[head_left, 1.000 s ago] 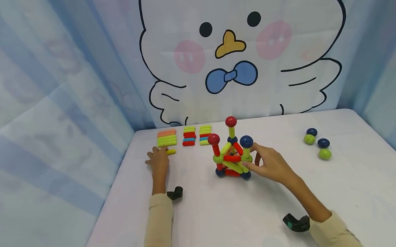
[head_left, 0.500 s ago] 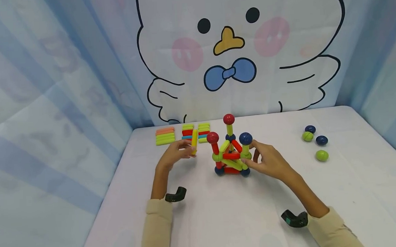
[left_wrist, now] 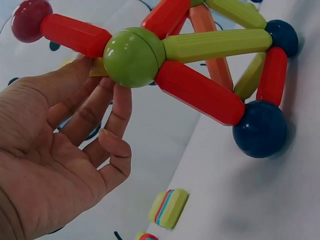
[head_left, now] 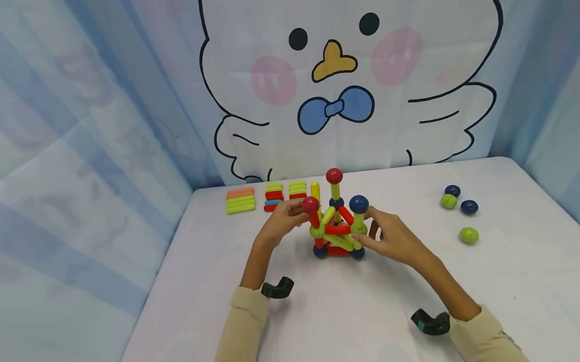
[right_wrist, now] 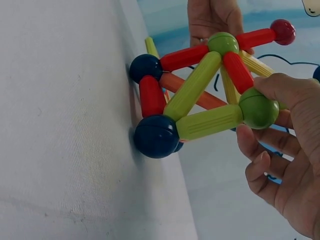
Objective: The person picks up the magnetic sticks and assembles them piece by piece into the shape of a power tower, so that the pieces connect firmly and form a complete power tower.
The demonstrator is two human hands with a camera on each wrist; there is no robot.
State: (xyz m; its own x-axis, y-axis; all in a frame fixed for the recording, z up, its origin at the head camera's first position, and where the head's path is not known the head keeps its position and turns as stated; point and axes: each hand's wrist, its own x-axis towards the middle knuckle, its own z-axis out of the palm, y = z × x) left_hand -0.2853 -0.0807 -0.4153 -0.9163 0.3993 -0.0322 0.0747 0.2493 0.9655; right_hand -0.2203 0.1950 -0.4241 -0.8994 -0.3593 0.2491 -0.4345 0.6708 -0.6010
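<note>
A frame of magnetic sticks and balls stands mid-table, with blue balls at its base and green balls above. Red balls and a blue ball top its upright sticks. My left hand pinches a yellow stick, held upright behind the left red-topped post. In the left wrist view, most of that yellow stick is hidden behind the thumb and a green ball. My right hand grips the frame's right green ball between thumb and fingers.
Orange and green sticks lie in a row at the back left. Two more stacks of coloured sticks sit beside them. Loose blue and green balls rest at the right. A printed curtain hangs behind the table.
My left hand has picked up the yellow stick from the table, turned it upright and carried it right to the frame. My right hand keeps its grip on the frame.
</note>
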